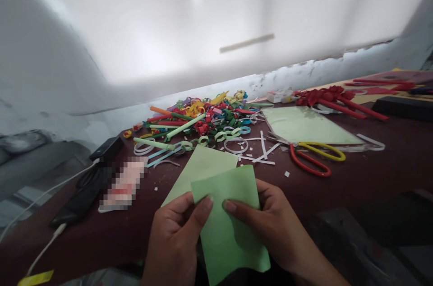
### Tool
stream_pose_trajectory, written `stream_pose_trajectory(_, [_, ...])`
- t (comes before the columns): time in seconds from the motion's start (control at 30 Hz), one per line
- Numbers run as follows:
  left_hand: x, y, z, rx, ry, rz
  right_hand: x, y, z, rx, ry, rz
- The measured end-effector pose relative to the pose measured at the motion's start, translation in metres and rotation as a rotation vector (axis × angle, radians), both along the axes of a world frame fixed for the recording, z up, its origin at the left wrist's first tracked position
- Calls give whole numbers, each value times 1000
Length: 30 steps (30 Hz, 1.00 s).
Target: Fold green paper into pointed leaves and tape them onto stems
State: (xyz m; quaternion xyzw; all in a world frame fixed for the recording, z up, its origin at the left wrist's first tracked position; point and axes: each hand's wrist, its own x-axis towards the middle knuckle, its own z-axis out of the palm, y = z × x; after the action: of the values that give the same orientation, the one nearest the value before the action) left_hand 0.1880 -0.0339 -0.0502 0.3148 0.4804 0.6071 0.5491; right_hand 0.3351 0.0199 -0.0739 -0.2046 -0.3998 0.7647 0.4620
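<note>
A sheet of green paper (233, 232) is held up between my two hands, near the table's front edge. My left hand (177, 236) pinches its left side, thumb on the front face and fingers behind. On the right side my right hand (274, 223) grips it the same way, with the thumb pressed flat on the paper. Behind it, a paler green sheet (199, 164) lies on the table, partly covered by the held one. Scissors (304, 153) with one red and one yellow handle rest to the right, blades partly open.
Beyond my hands is a heap of coloured paper strips and loops (203, 119). White paper strips (264, 150) lie before it. A light green sheet pile (304, 126), red paper flowers (324, 96) and a black box (404, 108) are right. A dark pouch (79, 200) with cables lies left.
</note>
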Motion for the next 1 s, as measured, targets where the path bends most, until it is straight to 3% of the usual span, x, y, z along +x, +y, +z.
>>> stream_pose_trajectory(0.2, [6,2,3,-6,2,62,-2,3,3,-11,-32,-18])
stream_pose_trajectory(0.33, [2,5,-2,-1,63,100,4,11,0,-85,-94,-203])
stream_pose_trajectory(0.4, [-4,5,1,-14,152,103,9,14,-2,-76,-155,-295])
stream_pose_trajectory(0.47, [-10,7,12,28,413,106,12,14,-1,-18,-223,-315])
stream_pose_trajectory(0.57, [-14,12,36,244,1053,90,11,9,5,101,-289,-255])
stream_pose_trajectory(0.63, [-11,16,53,304,1276,-80,9,6,10,179,-318,-207])
stream_pose_trajectory(0.7, [-7,22,65,290,1304,-222,7,5,13,233,-355,-168])
stream_pose_trajectory(0.8, [-12,34,74,251,1270,-208,11,6,10,239,-444,-91])
stream_pose_trajectory(0.9, [-28,46,72,200,1271,-163,18,8,2,253,-522,-16])
stream_pose_trajectory(1.0, [-41,49,60,200,1339,-127,25,10,-4,224,-526,19])
